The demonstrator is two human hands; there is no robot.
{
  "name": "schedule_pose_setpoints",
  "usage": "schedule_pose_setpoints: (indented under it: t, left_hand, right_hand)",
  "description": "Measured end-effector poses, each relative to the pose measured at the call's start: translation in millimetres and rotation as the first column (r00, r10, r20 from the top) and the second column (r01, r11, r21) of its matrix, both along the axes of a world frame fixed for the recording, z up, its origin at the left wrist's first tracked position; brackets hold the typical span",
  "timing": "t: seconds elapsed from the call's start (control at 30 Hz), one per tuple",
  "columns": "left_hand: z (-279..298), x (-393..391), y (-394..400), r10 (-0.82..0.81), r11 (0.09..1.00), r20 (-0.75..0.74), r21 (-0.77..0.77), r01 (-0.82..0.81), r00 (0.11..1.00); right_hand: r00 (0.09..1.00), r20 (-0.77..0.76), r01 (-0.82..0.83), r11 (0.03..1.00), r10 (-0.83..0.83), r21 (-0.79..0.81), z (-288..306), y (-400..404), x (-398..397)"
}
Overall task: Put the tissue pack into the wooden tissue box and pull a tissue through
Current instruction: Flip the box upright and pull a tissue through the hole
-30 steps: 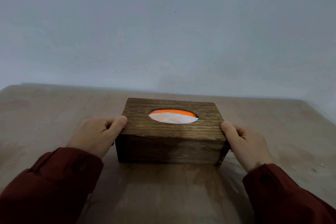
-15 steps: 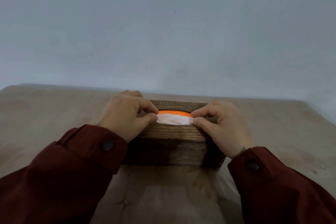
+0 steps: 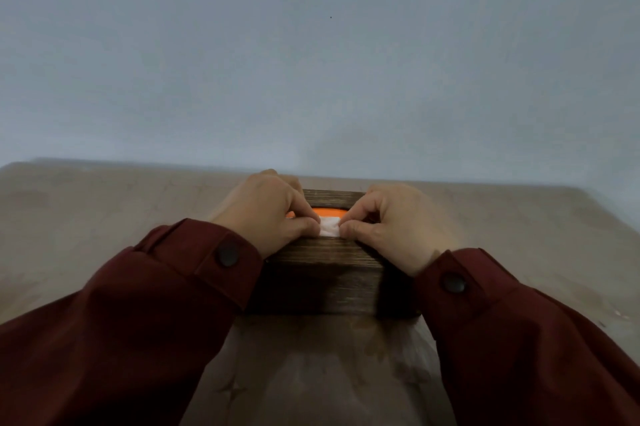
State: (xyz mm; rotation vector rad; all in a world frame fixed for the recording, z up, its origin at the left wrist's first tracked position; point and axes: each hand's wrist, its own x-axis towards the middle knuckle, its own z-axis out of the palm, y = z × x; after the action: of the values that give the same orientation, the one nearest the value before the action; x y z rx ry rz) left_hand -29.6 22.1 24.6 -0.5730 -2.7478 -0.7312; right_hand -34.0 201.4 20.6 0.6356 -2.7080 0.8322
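Observation:
A dark wooden tissue box (image 3: 322, 273) stands on the table in front of me. Through the oval hole in its lid shows the orange tissue pack (image 3: 329, 211) inside. A white tissue (image 3: 328, 227) bunches up in the hole. My left hand (image 3: 266, 211) rests on the lid's left half, thumb and forefinger pinched on the tissue's left side. My right hand (image 3: 394, 221) lies on the right half, pinching the tissue's right side. Both hands hide most of the lid and the hole.
The beige table (image 3: 104, 218) runs back to a plain pale wall (image 3: 311, 62). Its right edge (image 3: 609, 225) slants near the frame's right side. Dark red sleeves cover both forearms at the bottom.
Both hands left the box's ends, moved onto the lid and closed in on the hole. The pinching fingers now sit closer together, and the tissue is bunched between them.

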Motion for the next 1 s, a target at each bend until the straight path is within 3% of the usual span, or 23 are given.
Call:
schedule_pose_setpoints:
  t: [0.5,0.67,0.83,1.0]
  left_hand:
    - [0.3,0.0,-2.9,0.014,0.999,0.041,0.047,-0.015,0.999]
    - [-2.3,-1.6,-3.9,0.121,0.992,0.024,0.04,-0.122,0.992]
    - [-2.0,-2.7,-4.0,0.099,0.995,0.055,0.011,-0.099,0.994]
    - [-3.2,-4.3,-3.3,0.095,0.995,0.045,-0.022,-0.095,0.994]
  right_hand:
    - [1.0,0.0,0.006,0.98,-0.006,0.199,-1.1,-10.3,-3.0]
    - [0.999,-0.005,0.035,0.996,-0.035,0.084,-2.4,-8.9,-3.6]
    - [0.999,0.024,0.041,0.994,-0.044,0.106,-5.1,-8.8,-5.3]
    - [0.999,0.044,0.025,0.999,-0.026,0.027,-4.7,-5.4,-4.3]
